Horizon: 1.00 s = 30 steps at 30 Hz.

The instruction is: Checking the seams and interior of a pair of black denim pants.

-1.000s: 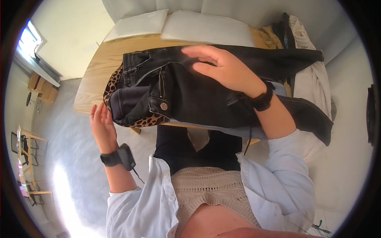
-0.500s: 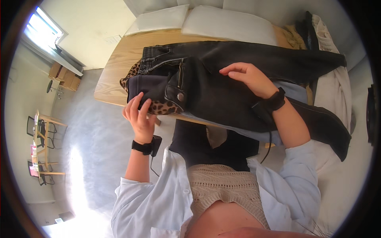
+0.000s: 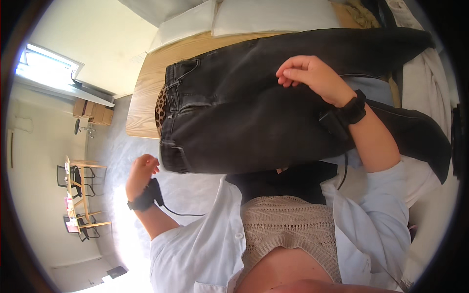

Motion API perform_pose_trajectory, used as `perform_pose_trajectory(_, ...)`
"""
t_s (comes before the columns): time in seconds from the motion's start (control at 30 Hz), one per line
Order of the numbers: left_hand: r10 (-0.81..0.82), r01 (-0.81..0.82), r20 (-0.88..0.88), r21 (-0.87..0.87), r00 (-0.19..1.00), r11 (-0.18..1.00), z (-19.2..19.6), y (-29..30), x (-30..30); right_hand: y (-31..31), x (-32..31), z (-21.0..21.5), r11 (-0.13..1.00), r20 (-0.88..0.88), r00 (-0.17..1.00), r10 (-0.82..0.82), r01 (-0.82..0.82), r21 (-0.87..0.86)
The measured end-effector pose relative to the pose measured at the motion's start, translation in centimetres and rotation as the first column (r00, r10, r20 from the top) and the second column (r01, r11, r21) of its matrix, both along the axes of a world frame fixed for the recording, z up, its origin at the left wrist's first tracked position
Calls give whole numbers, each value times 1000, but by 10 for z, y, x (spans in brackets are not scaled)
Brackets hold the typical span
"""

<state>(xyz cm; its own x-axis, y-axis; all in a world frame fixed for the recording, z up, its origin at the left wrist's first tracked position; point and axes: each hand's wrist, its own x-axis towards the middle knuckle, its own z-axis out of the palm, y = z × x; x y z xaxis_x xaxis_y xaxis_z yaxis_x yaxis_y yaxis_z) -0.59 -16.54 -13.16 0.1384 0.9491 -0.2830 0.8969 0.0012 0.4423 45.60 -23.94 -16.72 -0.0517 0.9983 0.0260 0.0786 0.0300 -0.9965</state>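
A pair of black jeans (image 3: 234, 117) lies spread across the table, its waist toward the left and both legs running to the right. Leopard-print lining (image 3: 160, 110) shows at the waistband, and the front of the fly lies flat. Off the table's near left, my left hand (image 3: 144, 168) hangs just beside the waistband corner, apart from it, fingers loosely bent with nothing in them. Over the upper leg, my right hand (image 3: 317, 78) hovers with curved fingers and the thumb apart, holding nothing. Whether it touches the denim is hard to see.
Beneath the jeans is a wooden table (image 3: 144, 110). White padded sheets (image 3: 273, 17) lie along its far side. More garments are piled at the right, among them a cream one (image 3: 425, 83) and a light blue one (image 3: 361, 88). Chairs (image 3: 75, 176) stand off to the left.
The folded-back waist flap has been laid over flat, hiding the zip and button. My left hand has let go and moved left and down. The right hand stays over the jeans.
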Motion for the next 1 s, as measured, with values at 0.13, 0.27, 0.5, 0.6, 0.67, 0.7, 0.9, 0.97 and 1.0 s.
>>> perform_pose_trajectory(0.13, -108, 11, 174, 480, 979, 877, 6, -13, 25, 1, -8, -8, 999, 88, 996, 31, -30, -17)
perform_pose_trajectory(0.27, -418, 260, 215, 518, 883, 815, 16, -10, 75, 1, -11, -8, 999, 112, 993, 32, -30, -21)
perform_pose_trajectory(0.5, -450, 379, 64, 443, 891, 813, -16, 11, 140, -1, -11, -10, 999, 123, 992, 35, -35, -3)
perform_pose_trajectory(0.6, -419, 332, 64, 507, 906, 796, -22, 16, 150, 0, -11, -11, 1000, 154, 988, 28, -29, 5)
perform_pose_trajectory(0.67, -423, 326, 61, 543, 904, 774, -22, 17, 154, -1, -10, -12, 999, 178, 984, 23, -27, 17)
perform_pose_trajectory(0.7, -414, 306, 92, 533, 906, 789, -21, 17, 156, -1, -10, -12, 999, 197, 980, 24, -31, 29)
perform_pose_trajectory(0.9, -422, 292, 145, 525, 895, 800, -21, 19, 163, -2, -9, -12, 998, 259, 966, 26, -41, 51)
perform_pose_trajectory(0.97, -430, 341, 81, 488, 899, 804, -21, 20, 165, -1, -9, -12, 997, 276, 961, 27, -44, 56)
perform_pose_trajectory(1.0, -424, 345, 52, 499, 904, 795, -21, 19, 165, -1, -10, -11, 997, 280, 960, 29, -46, 54)
